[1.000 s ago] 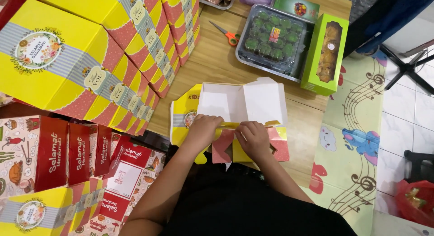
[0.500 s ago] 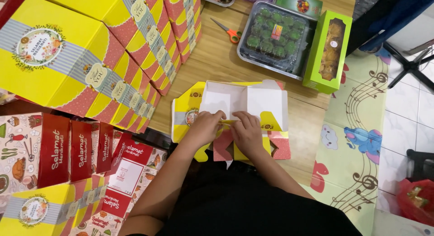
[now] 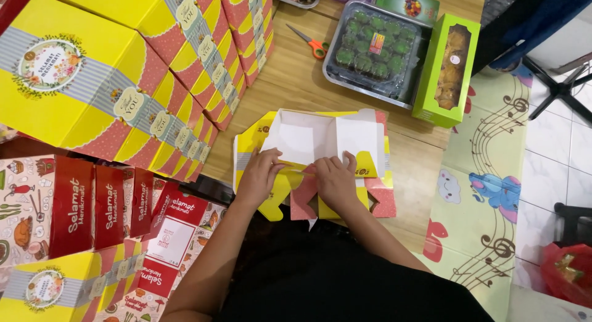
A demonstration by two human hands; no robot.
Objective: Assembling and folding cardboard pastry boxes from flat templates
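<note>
A flat yellow and pink cardboard box (image 3: 320, 137), white on the inside, lies half folded on the low wooden table (image 3: 296, 75) in front of me. My left hand (image 3: 260, 174) presses on its near left flap. My right hand (image 3: 336, 180) presses on the near middle flap, fingers bent over the crease. The two hands sit close together, almost touching. Pink and yellow flaps stick out under my wrists toward my lap.
Stacks of assembled yellow and pink boxes (image 3: 123, 81) fill the left side. Red boxes (image 3: 92, 205) stand at lower left. Orange-handled scissors (image 3: 311, 44), a clear tray of green cakes (image 3: 373, 50) and a green window box (image 3: 450, 69) lie farther back. A patterned play mat (image 3: 487, 174) covers the floor to the right.
My right hand has slid left toward the left hand, and the box's white walls stand a little more raised.
</note>
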